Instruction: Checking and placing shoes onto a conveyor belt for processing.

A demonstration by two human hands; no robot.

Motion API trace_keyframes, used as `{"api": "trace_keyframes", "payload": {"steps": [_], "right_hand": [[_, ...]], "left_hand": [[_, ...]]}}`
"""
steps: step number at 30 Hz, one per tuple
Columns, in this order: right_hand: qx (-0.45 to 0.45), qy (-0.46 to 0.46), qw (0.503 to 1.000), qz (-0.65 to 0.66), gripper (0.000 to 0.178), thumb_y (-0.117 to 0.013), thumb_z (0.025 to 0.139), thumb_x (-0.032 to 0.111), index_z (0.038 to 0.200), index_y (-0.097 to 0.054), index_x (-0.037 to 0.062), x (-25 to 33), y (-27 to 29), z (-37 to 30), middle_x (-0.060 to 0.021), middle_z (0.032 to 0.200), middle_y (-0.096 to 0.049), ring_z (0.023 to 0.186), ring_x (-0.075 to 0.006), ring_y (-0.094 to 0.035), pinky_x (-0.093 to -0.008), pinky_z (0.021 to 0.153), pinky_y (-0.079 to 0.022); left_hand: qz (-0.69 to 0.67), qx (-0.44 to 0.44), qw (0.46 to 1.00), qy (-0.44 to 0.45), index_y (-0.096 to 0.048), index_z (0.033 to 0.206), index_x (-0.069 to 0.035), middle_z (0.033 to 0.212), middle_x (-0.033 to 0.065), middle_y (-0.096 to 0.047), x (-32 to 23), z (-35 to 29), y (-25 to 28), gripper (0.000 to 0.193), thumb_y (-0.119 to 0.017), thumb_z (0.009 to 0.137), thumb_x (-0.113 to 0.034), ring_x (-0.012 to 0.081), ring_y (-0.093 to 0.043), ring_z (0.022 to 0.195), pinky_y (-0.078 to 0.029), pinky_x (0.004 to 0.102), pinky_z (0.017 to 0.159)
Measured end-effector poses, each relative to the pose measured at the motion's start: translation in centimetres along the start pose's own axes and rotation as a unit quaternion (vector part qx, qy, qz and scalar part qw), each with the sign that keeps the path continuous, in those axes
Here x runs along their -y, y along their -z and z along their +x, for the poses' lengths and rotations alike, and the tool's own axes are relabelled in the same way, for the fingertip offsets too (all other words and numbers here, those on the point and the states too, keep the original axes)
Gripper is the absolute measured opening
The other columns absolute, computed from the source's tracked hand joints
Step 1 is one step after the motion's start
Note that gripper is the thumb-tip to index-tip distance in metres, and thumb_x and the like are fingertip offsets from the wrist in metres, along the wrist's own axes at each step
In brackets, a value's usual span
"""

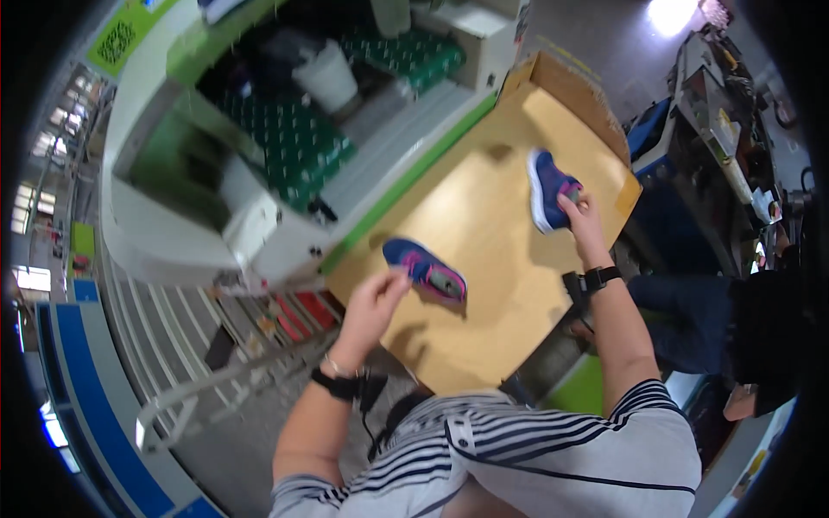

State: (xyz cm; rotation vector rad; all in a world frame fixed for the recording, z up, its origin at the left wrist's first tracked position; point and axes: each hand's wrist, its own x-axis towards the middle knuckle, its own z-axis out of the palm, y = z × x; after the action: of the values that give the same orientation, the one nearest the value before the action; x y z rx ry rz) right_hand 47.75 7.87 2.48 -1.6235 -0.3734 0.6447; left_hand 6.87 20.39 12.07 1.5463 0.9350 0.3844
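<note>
In my right hand (582, 220) is a navy sneaker (546, 181) with a white sole and pink trim. The thumb and fingers grip it at its collar, and it is turned so the sole's side faces left. A second navy sneaker (423, 266), with pink laces and a grey inside, lies on the wood-coloured tabletop (492, 285), its opening up. My left hand (374, 312) is closed in a pinch at the near left side of this sneaker. Whatever the fingertips hold, if anything, is too small to make out.
To the left stands a white and green machine (259, 237) with green patterned surfaces (289, 147) and a white container (326, 78) inside. A raised brown board (587, 99) borders the table's far edge. Dark equipment (691, 173) and a person's dark-clothed leg (682, 315) are at the right.
</note>
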Motion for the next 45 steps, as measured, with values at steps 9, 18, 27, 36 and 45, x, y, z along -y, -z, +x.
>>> {"api": "trace_keyframes", "payload": {"steps": [9,18,27,36,45], "right_hand": [[0.251,0.250,0.909,-0.221,0.053,-0.067,0.091,0.023,0.136,-0.048,0.0013,4.2,-13.6,-17.0,-0.0233,0.134,-0.051,0.122,-0.0365,-0.053,-0.0405,0.106,-0.041],[0.226,0.092,0.952,-0.185,0.075,-0.078,0.077,0.014,0.143,-0.043,0.0075,-1.1,-15.5,-16.0,-0.0231,0.124,-0.061,0.110,-0.0368,-0.063,-0.0396,0.099,-0.049],[0.076,0.404,0.911,-0.025,0.075,-0.076,0.080,0.018,0.147,-0.042,0.0110,23.8,-22.7,-1.1,-0.0222,0.131,-0.059,0.122,-0.0304,-0.060,-0.0364,0.100,-0.048],[-0.089,0.516,0.798,-0.298,0.058,-0.051,0.080,-0.002,0.133,-0.059,0.0191,20.5,-33.4,10.9,-0.0252,0.121,-0.058,0.110,-0.0424,-0.057,-0.0503,0.096,-0.045],[0.286,0.300,0.719,-0.558,0.065,-0.052,0.098,0.039,0.156,-0.029,0.0213,-7.9,-6.0,-24.3,-0.0143,0.163,-0.020,0.148,-0.0361,-0.023,-0.0539,0.119,-0.021]], "left_hand": [[-0.439,0.144,0.886,-0.040,-0.046,0.140,-0.008,0.125,0.0141,-0.061,-6.0,5.8,0.9,0.100,-0.038,0.078,-0.087,0.0248,-0.066,0.101,-0.055,0.0336,0.080],[-0.734,-0.125,0.663,-0.080,-0.045,0.133,0.005,0.132,0.0248,-0.053,-7.4,18.5,10.6,0.059,-0.038,0.105,-0.046,0.0425,-0.053,0.122,-0.044,0.0536,0.109],[-0.346,0.050,0.936,0.042,-0.053,0.132,0.003,0.128,0.0170,-0.063,-4.9,9.1,3.7,0.046,-0.048,0.104,-0.032,0.0269,-0.063,0.115,-0.051,0.0379,0.096],[0.535,0.193,0.822,0.014,-0.009,0.159,-0.012,0.164,0.0224,0.004,12.7,-0.3,-1.7,0.123,-0.070,0.071,-0.072,0.0422,0.005,0.151,-0.006,0.0725,0.112],[0.498,0.244,0.832,0.031,0.005,0.156,-0.002,0.157,0.0336,0.019,13.8,-0.7,-1.3,0.140,-0.070,0.066,-0.077,0.0484,0.020,0.146,0.002,0.0739,0.108]]}}
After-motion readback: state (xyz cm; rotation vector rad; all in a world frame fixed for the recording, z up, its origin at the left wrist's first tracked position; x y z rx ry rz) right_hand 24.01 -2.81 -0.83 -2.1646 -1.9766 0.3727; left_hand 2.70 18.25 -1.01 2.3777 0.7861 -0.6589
